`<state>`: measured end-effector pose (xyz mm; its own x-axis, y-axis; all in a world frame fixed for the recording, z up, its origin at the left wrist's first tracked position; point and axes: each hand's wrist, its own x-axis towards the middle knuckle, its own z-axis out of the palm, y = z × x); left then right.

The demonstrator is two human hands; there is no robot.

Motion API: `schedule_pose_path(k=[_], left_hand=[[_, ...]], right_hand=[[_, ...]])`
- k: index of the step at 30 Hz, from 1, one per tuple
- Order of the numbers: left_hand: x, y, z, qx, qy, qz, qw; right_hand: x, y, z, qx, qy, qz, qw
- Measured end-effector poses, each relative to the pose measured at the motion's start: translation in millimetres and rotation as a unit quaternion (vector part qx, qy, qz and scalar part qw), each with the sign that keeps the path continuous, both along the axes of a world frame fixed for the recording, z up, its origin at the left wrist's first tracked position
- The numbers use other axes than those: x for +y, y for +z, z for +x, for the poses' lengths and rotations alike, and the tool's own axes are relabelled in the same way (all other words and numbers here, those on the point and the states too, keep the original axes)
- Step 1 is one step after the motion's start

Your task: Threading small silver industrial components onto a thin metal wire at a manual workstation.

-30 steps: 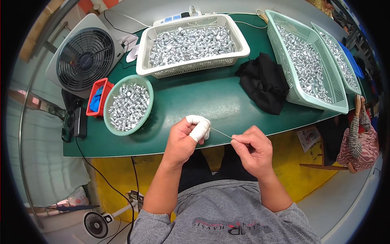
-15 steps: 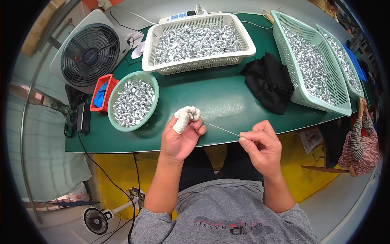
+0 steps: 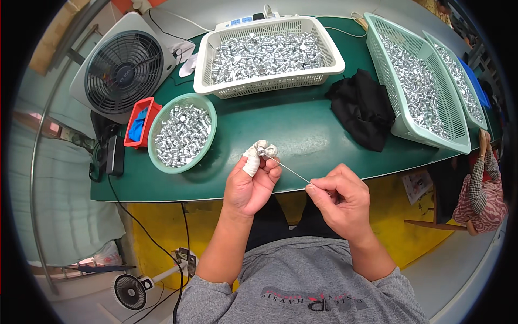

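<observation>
My left hand is raised over the near edge of the green table, its thumb and some fingers covered in white wraps. Between those covered fingertips it pinches a small silver metal fitting. To its right, my right hand grips the end of a thin, straight metal rod between thumb and fingers. The rod slants up and left to the fitting; whether its tip sits inside or only against it is too small to tell.
Silver fittings fill a round green basket, a white basket and two pale green baskets at right. A black cloth, red bin and box fan share the green table. Another person sits at right.
The wrapped fingers of my left hand have turned, so the silver fitting shows more plainly. My right hand has come slightly closer to the left, and the rod slants more steeply.
</observation>
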<state>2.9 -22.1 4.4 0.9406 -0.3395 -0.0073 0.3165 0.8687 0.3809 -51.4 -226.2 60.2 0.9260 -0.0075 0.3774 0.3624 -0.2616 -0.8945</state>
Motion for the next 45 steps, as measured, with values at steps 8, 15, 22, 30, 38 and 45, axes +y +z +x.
schedule_pose_path(k=[8,15,22,30,38,45], left_hand=[[-1.2,-4.4,0.5,0.019,-0.013,-0.028,0.999],[-5.1,-4.4,-2.1,-0.003,0.002,0.026,1.0],[-10.8,0.1,-11.6,-0.109,0.08,0.2,0.97],[2.5,12.7,-12.0,-0.22,0.111,0.395,0.885],[1.2,19.6,-13.5,-0.316,0.162,0.547,0.758],[2.1,16.1,-15.1,-0.202,0.106,0.445,0.866]], right_hand=[[0.4,4.0,-0.4,0.003,0.0,-0.011,1.0],[-1.4,6.7,-0.9,0.017,0.003,-0.023,1.0],[-12.1,0.8,-2.9,0.029,0.019,-0.002,0.999],[-26.4,-21.9,-6.0,0.236,0.108,0.277,0.925],[-24.7,-36.9,-6.3,0.224,0.093,0.264,0.934],[-24.9,-33.3,-7.0,0.295,0.13,0.365,0.873]])
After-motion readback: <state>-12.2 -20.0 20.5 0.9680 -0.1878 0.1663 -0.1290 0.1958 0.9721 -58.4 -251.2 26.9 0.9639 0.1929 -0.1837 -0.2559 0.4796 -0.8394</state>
